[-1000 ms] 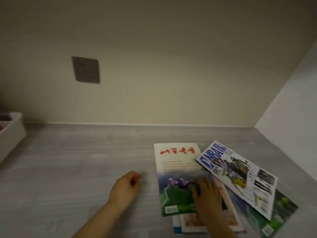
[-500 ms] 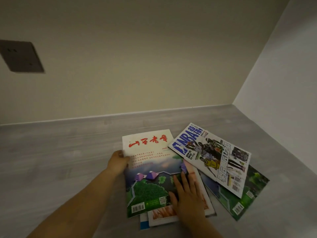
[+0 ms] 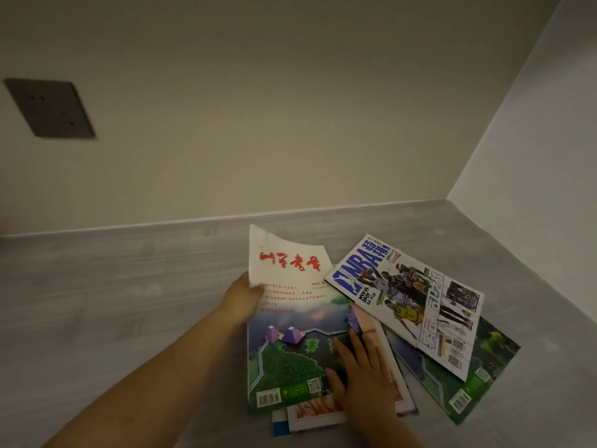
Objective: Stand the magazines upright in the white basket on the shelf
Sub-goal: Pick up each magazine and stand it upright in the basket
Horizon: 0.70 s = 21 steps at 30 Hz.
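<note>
left hand (image 3: 241, 297) pinches the red-titled magazine (image 3: 290, 321) by its edge (top corner curled up), while right hand (image 3: 361, 379) presses flat, fingers spread, on its lower cover.

Showing four red brush-written Chinese characters across the pale top of the white-topped magazine (image 3: 290, 318), too stylised for a sure reading, with "2025 8" in small red print just below and further red lines too small to make out. Carrying a barcode (image 3: 268, 398) and a QR code (image 3: 314, 385) along its green lower edge. Displaying "NBA" in large blue letters, followed by two blue Chinese characters, on the basketball magazine (image 3: 403, 305); adding what looks like "NYP VS DROY" beneath in small dark type, and running big white characters down the right side. Bearing a second barcode (image 3: 459, 400) on the green magazine (image 3: 491, 360) underneath.
</note>
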Each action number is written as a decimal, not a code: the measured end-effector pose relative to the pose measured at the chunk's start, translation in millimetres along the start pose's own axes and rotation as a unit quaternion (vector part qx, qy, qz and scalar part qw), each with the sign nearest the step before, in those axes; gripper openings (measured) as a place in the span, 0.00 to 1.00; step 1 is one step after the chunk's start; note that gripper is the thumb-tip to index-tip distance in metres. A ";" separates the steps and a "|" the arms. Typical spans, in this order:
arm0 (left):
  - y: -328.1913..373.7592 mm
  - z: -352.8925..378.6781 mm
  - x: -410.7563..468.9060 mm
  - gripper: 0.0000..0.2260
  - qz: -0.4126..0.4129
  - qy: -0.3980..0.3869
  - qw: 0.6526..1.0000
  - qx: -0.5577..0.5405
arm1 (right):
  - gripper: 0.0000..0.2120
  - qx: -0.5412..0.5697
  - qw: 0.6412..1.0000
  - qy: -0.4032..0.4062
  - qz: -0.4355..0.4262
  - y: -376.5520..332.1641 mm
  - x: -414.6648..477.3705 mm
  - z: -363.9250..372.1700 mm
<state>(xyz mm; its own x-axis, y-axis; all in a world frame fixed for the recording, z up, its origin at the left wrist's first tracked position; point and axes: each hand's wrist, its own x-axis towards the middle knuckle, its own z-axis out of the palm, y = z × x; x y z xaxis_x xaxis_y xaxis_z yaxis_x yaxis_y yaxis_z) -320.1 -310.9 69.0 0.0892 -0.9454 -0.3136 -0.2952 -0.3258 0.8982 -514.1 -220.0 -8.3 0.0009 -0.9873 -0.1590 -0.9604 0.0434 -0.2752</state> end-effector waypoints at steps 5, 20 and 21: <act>9.7 -25.4 -32.9 0.14 0.069 0.041 0.994 -0.078 | 0.37 0.214 0.973 0.047 0.069 -28.2 6.6 -9.3; -7.3 -268.8 -127.6 0.07 0.171 0.271 0.946 -0.041 | 0.05 0.474 0.871 -0.075 -0.109 -264.5 56.5 -58.8; -11.0 -287.6 -132.1 0.08 0.163 0.302 0.939 -0.016 | 0.06 0.468 0.872 -0.068 -0.126 -287.2 58.9 -58.2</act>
<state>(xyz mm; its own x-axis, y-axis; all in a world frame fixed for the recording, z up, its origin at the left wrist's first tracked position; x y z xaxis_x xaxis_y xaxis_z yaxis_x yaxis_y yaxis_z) -55.0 -186.1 189.2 0.5242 -0.8270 0.2033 -0.3731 -0.0084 0.9277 -254.5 -299.5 116.6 0.2724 -0.9593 -0.0750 -0.2773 -0.0036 -0.9608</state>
